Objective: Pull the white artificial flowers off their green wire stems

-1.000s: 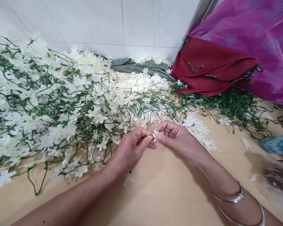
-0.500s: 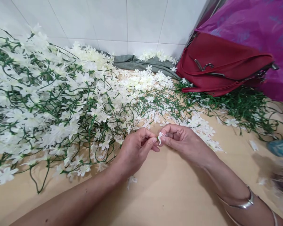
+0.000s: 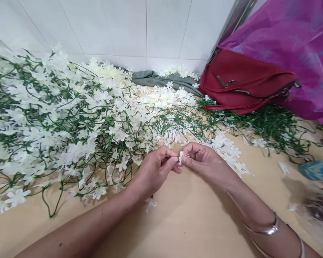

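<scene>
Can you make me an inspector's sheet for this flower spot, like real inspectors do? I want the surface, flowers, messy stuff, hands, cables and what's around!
Surface: tan surface, partly covered by flowers.
Job's things: small white flower, held; large heap of white flowers on green stems at the left; loose white blossoms farther back.
Clutter: red bag, purple plastic bag and a blue-and-white item, all at the right; what the last one is, I can't tell.
Grippers: left hand and right hand both pinch the small white flower.
Cables: nothing seen.
Surroundings: pale tiled wall behind, grey-green cloth along its foot.
</scene>
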`<state>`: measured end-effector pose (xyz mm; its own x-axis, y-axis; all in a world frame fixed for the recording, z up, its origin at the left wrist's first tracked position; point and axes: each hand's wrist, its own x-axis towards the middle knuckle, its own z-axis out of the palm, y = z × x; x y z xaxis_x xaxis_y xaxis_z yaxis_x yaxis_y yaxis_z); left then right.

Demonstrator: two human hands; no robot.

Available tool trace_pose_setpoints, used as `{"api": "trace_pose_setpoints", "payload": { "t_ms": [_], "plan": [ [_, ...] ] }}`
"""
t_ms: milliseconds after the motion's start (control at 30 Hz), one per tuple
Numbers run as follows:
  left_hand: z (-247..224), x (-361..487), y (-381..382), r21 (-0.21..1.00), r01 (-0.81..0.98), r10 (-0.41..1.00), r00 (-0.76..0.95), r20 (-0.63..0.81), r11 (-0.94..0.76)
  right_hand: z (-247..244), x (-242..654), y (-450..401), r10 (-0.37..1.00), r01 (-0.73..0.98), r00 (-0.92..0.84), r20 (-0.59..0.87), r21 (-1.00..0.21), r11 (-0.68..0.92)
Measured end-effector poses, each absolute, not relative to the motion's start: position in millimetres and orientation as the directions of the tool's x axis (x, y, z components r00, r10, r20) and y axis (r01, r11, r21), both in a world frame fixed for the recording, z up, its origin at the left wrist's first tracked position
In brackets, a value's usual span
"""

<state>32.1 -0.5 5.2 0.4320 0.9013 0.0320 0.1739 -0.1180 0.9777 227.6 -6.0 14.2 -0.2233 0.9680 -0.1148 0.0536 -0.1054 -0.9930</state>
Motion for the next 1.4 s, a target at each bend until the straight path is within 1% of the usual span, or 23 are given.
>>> {"api": "trace_pose_setpoints", "payload": {
  "t_ms": [67,133,167,200,233,300,367,433,500,567,633,700,767,833,867,900,967,1033,1100,1167,1233,1300,1400],
  "plan": [
    [17,26,2,0.962,0.189,0.917,0.382,0.115,-0.199,14,232,-4,0.991,0.032,-0.123,-0.051,-0.998,-0.047],
    [34,17,4,0.912,0.248,0.938,0.205,0.281,-0.328,13,239,-1,0.999,0.061,0.015,0.032,-0.998,0.031],
    [43,11,5,0.855,0.309,0.906,0.057,0.419,-0.416,13,242,0,0.994,0.098,0.078,0.072,-0.993,0.064],
    [51,6,5,0.790,0.383,0.844,-0.047,0.535,-0.479,13,245,1,0.985,0.151,0.129,0.112,-0.984,0.092],
    [57,1,5,0.727,0.443,0.772,-0.112,0.626,-0.525,13,248,2,0.975,0.216,0.160,0.152,-0.970,0.115],
    [65,-5,5,0.634,0.553,0.678,-0.160,0.718,-0.541,11,250,2,0.958,0.354,0.156,0.242,-0.919,0.175],
    [64,-6,3,0.558,0.625,0.631,-0.131,0.764,-0.546,8,250,2,0.940,0.503,0.054,0.338,-0.822,0.267],
    [60,-4,2,0.491,0.663,0.598,-0.080,0.797,-0.565,4,249,3,0.917,0.622,-0.068,0.393,-0.702,0.346],
    [55,0,1,0.456,0.670,0.582,-0.044,0.812,-0.586,0,249,4,0.912,0.691,-0.140,0.385,-0.621,0.369],
    [52,3,1,0.457,0.660,0.586,-0.032,0.810,-0.596,-2,250,5,0.916,0.725,-0.152,0.371,-0.588,0.358],
    [51,5,1,0.445,0.657,0.563,-0.037,0.825,-0.608,-2,250,6,0.908,0.735,-0.117,0.402,-0.580,0.352],
    [49,7,1,0.382,0.659,0.496,-0.015,0.868,-0.648,2,250,4,0.878,0.729,-0.022,0.478,-0.593,0.341],
    [45,11,0,0.294,0.631,0.436,0.078,0.897,-0.718,8,248,0,0.838,0.701,0.092,0.537,-0.633,0.329],
    [38,15,-1,0.262,0.552,0.439,0.216,0.872,-0.792,14,245,-4,0.808,0.651,0.193,0.556,-0.689,0.319],
    [33,18,-2,0.286,0.505,0.466,0.275,0.841,-0.814,16,243,-7,0.796,0.621,0.232,0.559,-0.715,0.320],
    [29,20,-3,0.345,0.461,0.515,0.315,0.797,-0.817,18,241,-9,0.783,0.592,0.260,0.565,-0.734,0.332],
    [21,24,-4,0.548,0.374,0.661,0.342,0.668,-0.748,20,237,-12,0.771,0.538,0.253,0.585,-0.747,0.390],
    [16,26,-5,0.773,0.261,0.805,0.332,0.491,-0.579,21,233,-15,0.781,0.493,0.115,0.614,-0.718,0.492],
    [15,27,-5,0.916,0.126,0.888,0.324,0.326,-0.382,21,228,-17,0.761,0.446,-0.117,0.638,-0.651,0.614],
    [17,26,-4,0.970,-0.014,0.919,0.317,0.234,-0.242,21,224,-19,0.692,0.377,-0.329,0.643,-0.582,0.720],
    [21,25,-3,0.977,-0.129,0.931,0.304,0.202,-0.170,20,222,-20,0.651,0.307,-0.425,0.628,-0.576,0.757],
    [25,24,-1,0.971,-0.188,0.939,0.285,0.195,-0.144,19,222,-21,0.708,0.292,-0.381,0.595,-0.649,0.703],
    [30,23,-1,0.965,-0.250,0.952,0.267,0.152,-0.084,16,229,-17,0.846,0.436,-0.100,0.524,-0.741,0.511]
  ]
}}
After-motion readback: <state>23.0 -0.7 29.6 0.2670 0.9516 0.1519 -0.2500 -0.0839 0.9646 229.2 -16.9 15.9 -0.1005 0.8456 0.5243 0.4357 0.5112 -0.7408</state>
